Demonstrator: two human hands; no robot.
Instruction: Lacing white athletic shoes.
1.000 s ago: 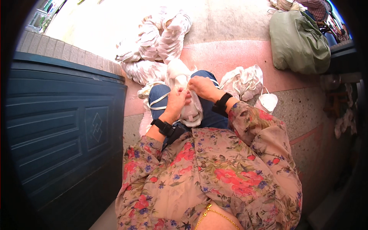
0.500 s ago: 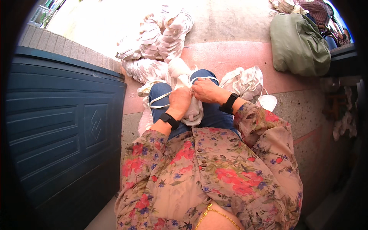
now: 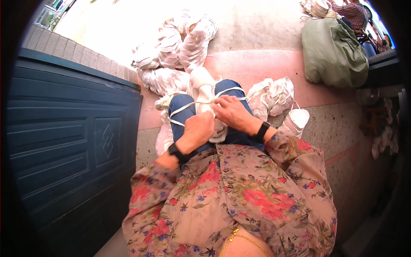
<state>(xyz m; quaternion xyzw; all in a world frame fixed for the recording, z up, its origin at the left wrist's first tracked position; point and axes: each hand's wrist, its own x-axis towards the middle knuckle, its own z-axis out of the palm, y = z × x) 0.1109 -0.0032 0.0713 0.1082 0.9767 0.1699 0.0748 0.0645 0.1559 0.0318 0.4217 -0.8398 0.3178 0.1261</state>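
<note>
A white shoe upper [image 3: 203,80] lies lengthwise between my knees, its rounded lower end showing below my hands. A thin white lace [image 3: 185,106] crosses it and loops out over both blue-trousered knees. My left hand [image 3: 198,129] is closed at the upper's left side, and a strand of the lace runs into it. My right hand [image 3: 233,112] pinches the lace over the middle of the upper. The fingertips of both hands almost meet, and the exact grip between them is partly hidden.
Fanned stacks of white shoe uppers [image 3: 180,45] lie ahead on the left. More white pieces with laces [image 3: 270,96] and a white roll-like item [image 3: 296,121] sit by my right knee. A green sack [image 3: 334,53] stands far right; a blue door [image 3: 72,137] flanks my left.
My left hand has moved slightly down toward me. My right fingers have shifted on the lace, and a strand now stretches from the left knee across to them.
</note>
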